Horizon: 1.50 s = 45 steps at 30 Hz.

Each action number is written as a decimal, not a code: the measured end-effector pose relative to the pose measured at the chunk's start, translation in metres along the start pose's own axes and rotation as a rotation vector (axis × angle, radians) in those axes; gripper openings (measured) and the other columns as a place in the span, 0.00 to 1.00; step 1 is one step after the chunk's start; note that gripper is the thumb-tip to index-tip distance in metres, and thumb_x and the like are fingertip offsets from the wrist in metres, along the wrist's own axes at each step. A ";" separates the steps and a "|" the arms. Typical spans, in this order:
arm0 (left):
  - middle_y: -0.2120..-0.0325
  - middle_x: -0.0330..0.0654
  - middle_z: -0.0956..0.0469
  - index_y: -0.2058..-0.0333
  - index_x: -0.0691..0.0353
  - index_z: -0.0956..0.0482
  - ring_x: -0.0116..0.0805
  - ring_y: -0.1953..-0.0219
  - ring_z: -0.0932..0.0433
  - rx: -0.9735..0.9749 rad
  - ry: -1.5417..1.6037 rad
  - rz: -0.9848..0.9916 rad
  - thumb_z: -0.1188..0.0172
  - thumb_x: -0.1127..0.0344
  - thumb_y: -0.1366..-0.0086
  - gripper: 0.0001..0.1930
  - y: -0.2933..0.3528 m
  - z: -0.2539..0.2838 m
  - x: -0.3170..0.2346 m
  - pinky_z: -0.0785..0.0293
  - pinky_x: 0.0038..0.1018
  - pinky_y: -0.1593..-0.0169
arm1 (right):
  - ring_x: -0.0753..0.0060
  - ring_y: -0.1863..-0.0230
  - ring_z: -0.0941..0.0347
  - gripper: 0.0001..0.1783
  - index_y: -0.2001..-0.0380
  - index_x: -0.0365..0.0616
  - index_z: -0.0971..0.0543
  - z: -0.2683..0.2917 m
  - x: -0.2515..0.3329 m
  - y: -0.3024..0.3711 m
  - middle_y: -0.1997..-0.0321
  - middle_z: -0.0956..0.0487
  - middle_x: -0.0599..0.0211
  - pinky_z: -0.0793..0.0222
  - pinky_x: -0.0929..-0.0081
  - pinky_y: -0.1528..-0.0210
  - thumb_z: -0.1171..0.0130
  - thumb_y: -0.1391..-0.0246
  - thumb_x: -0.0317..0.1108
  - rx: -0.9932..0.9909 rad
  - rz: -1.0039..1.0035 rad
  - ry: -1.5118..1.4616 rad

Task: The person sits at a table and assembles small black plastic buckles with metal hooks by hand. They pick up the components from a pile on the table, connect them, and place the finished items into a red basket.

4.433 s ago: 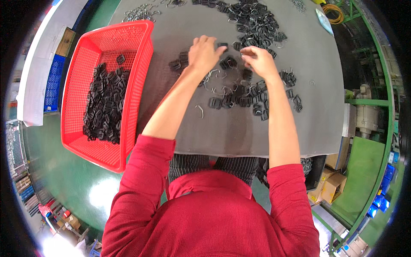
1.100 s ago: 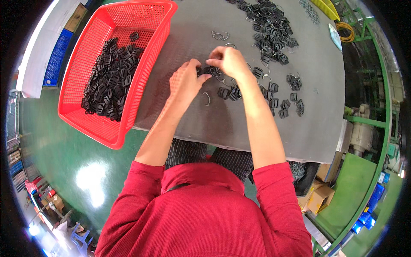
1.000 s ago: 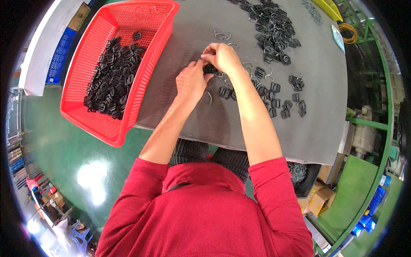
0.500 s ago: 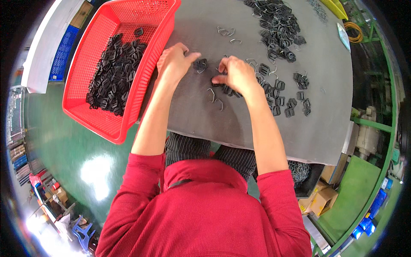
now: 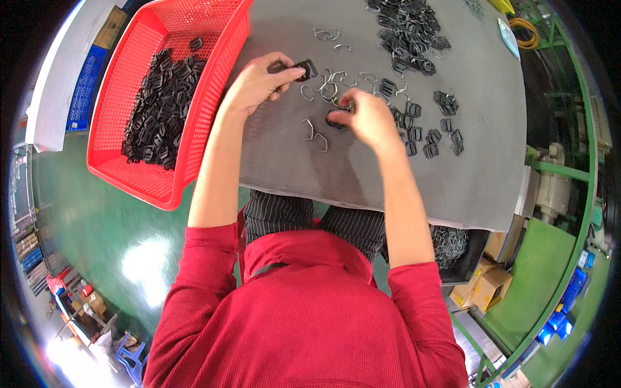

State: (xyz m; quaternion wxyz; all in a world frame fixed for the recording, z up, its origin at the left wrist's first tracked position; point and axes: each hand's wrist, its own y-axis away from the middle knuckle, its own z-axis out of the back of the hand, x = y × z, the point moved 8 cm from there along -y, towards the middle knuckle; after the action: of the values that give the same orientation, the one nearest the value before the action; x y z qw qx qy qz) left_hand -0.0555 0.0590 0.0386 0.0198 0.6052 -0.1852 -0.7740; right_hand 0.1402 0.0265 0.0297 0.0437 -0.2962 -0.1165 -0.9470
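Between the thumb and fingers of my left hand (image 5: 264, 83) is a black plastic buckle (image 5: 306, 70), raised beside the red basket's edge. My right hand (image 5: 363, 118) is closed on a dark piece (image 5: 337, 116), apparently another black buckle, low over the table; the fingers partly hide it. Around the two hands lie bent silver wire hooks (image 5: 332, 84). Two more wire hooks (image 5: 315, 134) lie nearer me. Just right of my right hand, loose black buckles (image 5: 414, 134) are spread over the grey tabletop.
A red plastic basket (image 5: 184, 184) holding many black buckles (image 5: 165, 107) stands at the table's left edge. At the far side is a heap of buckles and hooks (image 5: 411, 32). The grey table (image 5: 453, 194) ends close to my lap. Below its right side sits a dark bin of metal pieces (image 5: 449, 249).
My left hand now shows a black buckle at its fingertips. My right hand has stayed low among the parts, and more wire hooks are visible between the hands. The whole view has shifted slightly.
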 end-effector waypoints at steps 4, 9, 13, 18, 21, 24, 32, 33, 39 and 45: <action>0.68 0.40 0.29 0.54 0.61 0.30 0.23 0.72 0.31 0.281 0.722 -0.116 0.47 0.62 0.36 0.14 -0.001 -0.015 -0.003 0.39 0.13 0.81 | 0.53 0.62 0.24 0.20 0.68 0.41 0.21 -0.011 0.010 0.006 0.68 0.21 0.55 0.30 0.62 0.60 0.31 0.64 0.43 0.002 0.078 -0.016; 0.63 0.41 0.25 0.60 0.60 0.26 0.28 0.67 0.25 0.303 0.997 0.046 0.45 0.58 0.37 0.13 -0.016 -0.032 0.023 0.31 0.15 0.80 | 0.80 0.73 0.29 0.15 0.63 0.46 0.24 0.027 -0.055 0.027 0.70 0.23 0.71 0.42 0.87 0.79 0.35 0.54 0.38 0.148 -0.095 -1.213; 0.72 0.34 0.27 0.61 0.60 0.24 0.20 0.74 0.31 0.271 0.411 0.014 0.41 0.56 0.40 0.15 -0.042 -0.088 -0.001 0.40 0.16 0.81 | 0.84 0.73 0.30 0.10 0.63 0.48 0.25 0.068 -0.115 0.033 0.70 0.24 0.73 0.46 0.91 0.80 0.40 0.48 0.35 -0.102 -0.154 -1.315; 0.65 0.50 0.21 0.58 0.59 0.23 0.49 0.56 0.24 -0.066 -0.768 -0.406 0.33 0.53 0.51 0.24 -0.072 -0.156 -0.044 0.29 0.39 0.52 | 0.53 0.57 0.25 0.25 0.68 0.42 0.22 0.094 -0.140 0.009 0.62 0.20 0.55 0.31 0.62 0.57 0.33 0.61 0.53 -0.202 -0.447 0.178; 0.64 0.50 0.22 0.62 0.62 0.24 0.47 0.56 0.24 0.014 -0.826 -0.288 0.30 0.57 0.54 0.23 -0.081 -0.169 -0.043 0.29 0.38 0.54 | 0.55 0.57 0.25 0.22 0.70 0.44 0.21 0.084 -0.140 0.000 0.62 0.20 0.55 0.30 0.62 0.57 0.33 0.60 0.52 -0.094 -0.478 0.210; 0.65 0.51 0.21 0.66 0.62 0.23 0.46 0.59 0.23 0.117 -0.693 -0.160 0.30 0.60 0.55 0.19 -0.080 -0.155 -0.038 0.28 0.38 0.57 | 0.55 0.59 0.24 0.21 0.71 0.44 0.21 0.080 -0.139 -0.012 0.64 0.20 0.57 0.30 0.61 0.58 0.34 0.60 0.51 -0.091 -0.424 0.111; 0.69 0.52 0.22 0.67 0.62 0.22 0.47 0.64 0.22 -0.548 -0.774 -0.282 0.36 0.61 0.50 0.13 0.075 0.032 -0.106 0.28 0.37 0.60 | 0.67 0.71 0.24 0.17 0.73 0.42 0.19 0.046 0.102 -0.044 0.75 0.20 0.60 0.31 0.69 0.67 0.35 0.59 0.46 -0.042 0.159 -0.332; 0.69 0.52 0.22 0.67 0.62 0.23 0.47 0.64 0.22 -0.669 -0.862 -0.237 0.38 0.60 0.48 0.13 0.095 0.065 -0.107 0.28 0.37 0.60 | 0.62 0.70 0.23 0.16 0.73 0.43 0.19 0.033 0.147 -0.046 0.74 0.20 0.57 0.29 0.66 0.65 0.36 0.59 0.44 -0.063 0.299 -0.373; 0.57 0.48 0.26 0.62 0.59 0.25 0.46 0.54 0.27 -0.843 -1.194 0.002 0.42 0.61 0.43 0.12 0.151 0.174 -0.091 0.32 0.39 0.54 | 0.53 0.50 0.29 0.34 0.53 0.43 0.28 -0.017 0.297 -0.039 0.51 0.28 0.50 0.32 0.63 0.48 0.32 0.63 0.47 -0.049 0.464 -0.342; 0.66 0.45 0.22 0.65 0.60 0.22 0.44 0.63 0.23 -0.694 -0.724 -0.489 0.44 0.70 0.43 0.07 0.112 0.066 -0.114 0.28 0.35 0.58 | 0.58 0.52 0.28 0.17 0.61 0.42 0.23 0.051 0.153 -0.014 0.58 0.24 0.57 0.32 0.66 0.50 0.37 0.56 0.35 -0.424 0.453 -0.223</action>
State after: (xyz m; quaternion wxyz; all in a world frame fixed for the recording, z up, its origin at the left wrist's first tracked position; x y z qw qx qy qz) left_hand -0.1087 0.0012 0.1926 -0.0271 0.2842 0.2313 -0.9301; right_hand 0.0405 0.0507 0.1551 0.1773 -0.4188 0.1481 -0.8782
